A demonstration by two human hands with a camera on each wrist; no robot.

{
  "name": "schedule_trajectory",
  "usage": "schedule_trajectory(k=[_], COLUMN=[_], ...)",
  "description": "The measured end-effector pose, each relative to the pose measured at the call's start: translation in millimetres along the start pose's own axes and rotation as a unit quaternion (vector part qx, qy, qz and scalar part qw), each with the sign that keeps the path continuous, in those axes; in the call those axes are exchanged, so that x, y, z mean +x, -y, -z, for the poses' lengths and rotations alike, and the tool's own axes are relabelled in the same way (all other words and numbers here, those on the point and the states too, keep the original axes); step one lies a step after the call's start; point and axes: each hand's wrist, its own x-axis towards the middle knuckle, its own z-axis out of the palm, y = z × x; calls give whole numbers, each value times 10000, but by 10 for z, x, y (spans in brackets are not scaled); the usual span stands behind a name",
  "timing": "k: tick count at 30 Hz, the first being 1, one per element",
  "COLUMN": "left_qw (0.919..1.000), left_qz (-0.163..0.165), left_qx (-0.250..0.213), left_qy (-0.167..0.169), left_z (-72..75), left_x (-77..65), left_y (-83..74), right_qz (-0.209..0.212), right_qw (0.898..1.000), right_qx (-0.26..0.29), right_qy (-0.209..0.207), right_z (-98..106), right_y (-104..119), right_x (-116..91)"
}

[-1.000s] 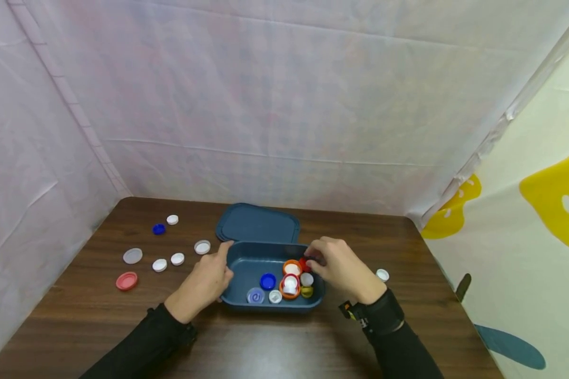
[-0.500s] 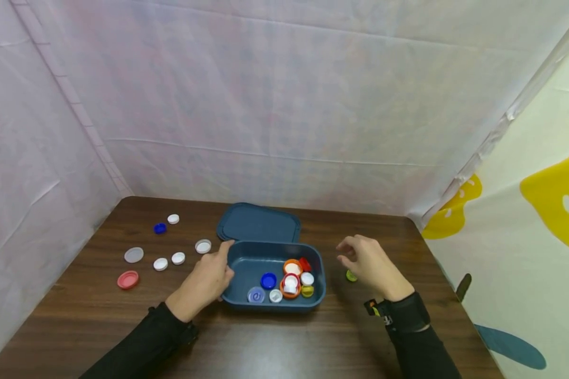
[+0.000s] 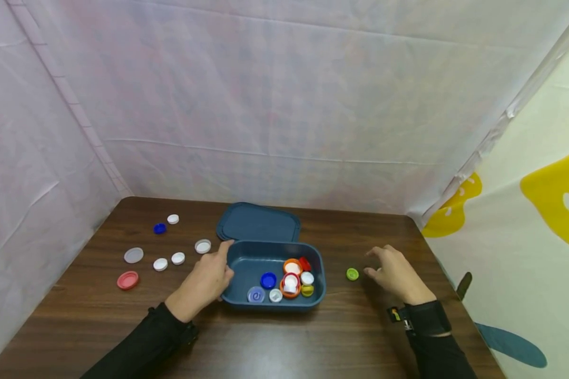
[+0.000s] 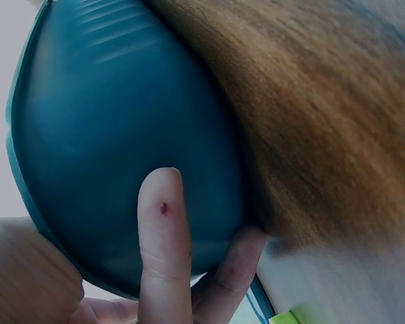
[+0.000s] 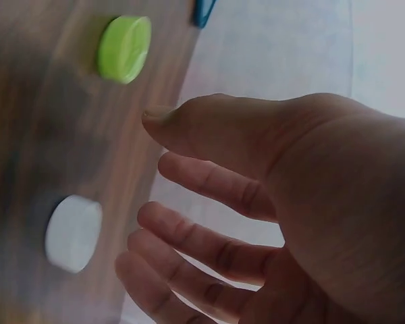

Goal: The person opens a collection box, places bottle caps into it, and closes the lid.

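Note:
My left hand [image 3: 203,282] grips the left end of a dark blue plastic box [image 3: 246,251] on the table. In the left wrist view, a straight digit [image 4: 163,243] presses the box's outer wall [image 4: 121,121]. Bottle caps lie in the box's right part: a blue cap [image 3: 268,280], a red cap [image 3: 305,263], a yellow cap [image 3: 307,290], orange and white ones. Over the table to the right, my right hand [image 3: 398,273] hovers with loosely bent fingers, holding nothing. A green cap [image 3: 352,274] lies left of it. The right wrist view shows a white cap [image 5: 74,233] near its fingertips, hidden in the head view.
Behind the box lies its flat blue lid [image 3: 258,223]. Loose caps are spread at the left: a pink one [image 3: 128,280], a clear one [image 3: 134,255], a blue one [image 3: 159,228] and several white ones. White cloth walls [image 3: 284,105] stand behind the table [image 3: 275,347].
My right hand has left the box's right end and moved rightward past the green cap, which now lies uncovered; the white cap is now hidden behind the hand. The left hand stays put.

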Motion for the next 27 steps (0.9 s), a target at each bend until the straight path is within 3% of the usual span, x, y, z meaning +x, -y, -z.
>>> schedule_trajectory(k=[8, 13, 19, 27], left_qw=[10000, 10000, 10000, 9995], left_qz=[-8, -44, 10, -189], left_qx=[-19, 17, 10, 75], left_qy=[-43, -76, -90, -240], left_z=[-11, -8, -25, -41], left_x=[-7, -8, 10, 9], left_y=[-1, 2, 16, 33], right_qz=[-309, -219, -210, -249], right_qw=[9993, 9997, 9996, 9993], right_qx=[36, 43, 123, 162], right_qy=[192, 138, 109, 230], right_z=[-11, -50, -93, -90], right_y=[-181, -238, -239, -192], right_x=[-79, -66, -45, -13])
